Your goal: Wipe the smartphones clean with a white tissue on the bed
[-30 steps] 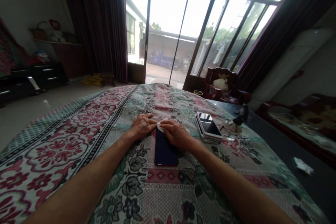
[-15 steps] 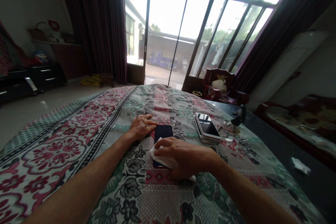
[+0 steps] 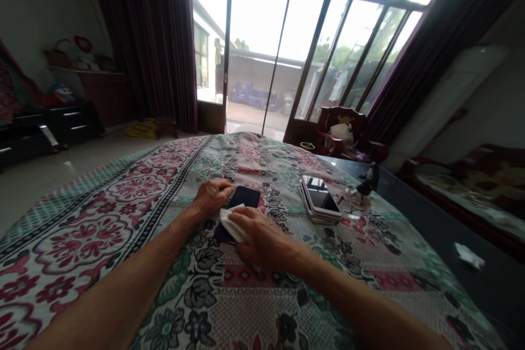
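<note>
A dark smartphone (image 3: 246, 197) lies slantwise on the patterned tablecloth, its screen facing up. My left hand (image 3: 212, 195) is at the phone's upper left edge, fingers curled in and touching that side; the exact grip of the fingertips is partly hidden. Across the lower half of the phone, my right hand (image 3: 264, 236) presses a folded white tissue (image 3: 234, 223) against the screen. The tissue and fingers cover part of the phone, leaving its top and lower left corner showing.
Right of my hands lies a stack of tablets or phones (image 3: 320, 197), the top one with a white frame. Beyond it stands a small dark figurine (image 3: 369, 179) on a clear base. A crumpled tissue (image 3: 468, 256) rests on the dark surface at far right.
The phone has turned clockwise and shifted slightly left. My right hand has moved left and up with the tissue, and the fingers of my left hand have curled in.
</note>
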Demonstrator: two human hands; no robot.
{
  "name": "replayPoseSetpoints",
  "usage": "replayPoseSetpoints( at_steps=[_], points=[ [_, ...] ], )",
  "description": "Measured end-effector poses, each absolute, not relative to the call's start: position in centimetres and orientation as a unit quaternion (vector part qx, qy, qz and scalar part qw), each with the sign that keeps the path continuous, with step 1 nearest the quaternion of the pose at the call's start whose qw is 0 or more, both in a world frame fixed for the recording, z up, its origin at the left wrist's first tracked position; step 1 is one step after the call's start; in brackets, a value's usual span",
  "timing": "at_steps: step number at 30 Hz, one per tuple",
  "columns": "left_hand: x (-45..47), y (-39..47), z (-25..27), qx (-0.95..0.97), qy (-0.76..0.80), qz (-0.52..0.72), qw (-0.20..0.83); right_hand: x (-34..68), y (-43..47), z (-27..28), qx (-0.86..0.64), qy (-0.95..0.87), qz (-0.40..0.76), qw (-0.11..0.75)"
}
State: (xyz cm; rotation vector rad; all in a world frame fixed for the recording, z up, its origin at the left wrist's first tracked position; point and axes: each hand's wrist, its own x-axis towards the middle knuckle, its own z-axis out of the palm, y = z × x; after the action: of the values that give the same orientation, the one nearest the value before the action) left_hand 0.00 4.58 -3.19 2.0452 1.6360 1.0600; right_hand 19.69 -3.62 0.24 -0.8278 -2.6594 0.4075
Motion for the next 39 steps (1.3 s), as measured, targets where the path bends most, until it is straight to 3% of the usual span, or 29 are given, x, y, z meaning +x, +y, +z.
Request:
replayPoseSetpoints(
  at_steps=[10,14,17,27,30,35,39],
  points=[
    [-1.5,3.9,-0.8,0.733,0.604,0.255,0.182,21.1,-1.4,0.7,-0.366,-0.909,0.102,0.169],
    [-0.6,3.0,-0.2,0.752,0.610,0.209,0.138,22.7,1.6,-0.6,-0.446,-0.850,0.031,0.278],
    [1.0,1.4,-0.4,0.756,0.621,0.172,0.114,23.2,2.5,-1.6,-0.465,-0.830,0.019,0.308],
    [4.0,0.4,-1.6,0.801,0.539,0.197,0.168,23.6,2.9,-1.8,-0.481,-0.816,0.017,0.320],
    [3.0,0.9,-1.5,0.800,0.539,0.212,0.156,23.6,2.7,-1.9,-0.480,-0.819,0.008,0.316],
    [0.7,1.0,-0.8,0.820,0.534,0.129,0.157,22.9,1.9,-2.2,-0.463,-0.830,-0.005,0.312],
    [-0.1,1.5,-1.2,0.819,0.537,0.155,0.127,22.1,0.9,-2.0,-0.413,-0.857,0.018,0.307]
  ],
)
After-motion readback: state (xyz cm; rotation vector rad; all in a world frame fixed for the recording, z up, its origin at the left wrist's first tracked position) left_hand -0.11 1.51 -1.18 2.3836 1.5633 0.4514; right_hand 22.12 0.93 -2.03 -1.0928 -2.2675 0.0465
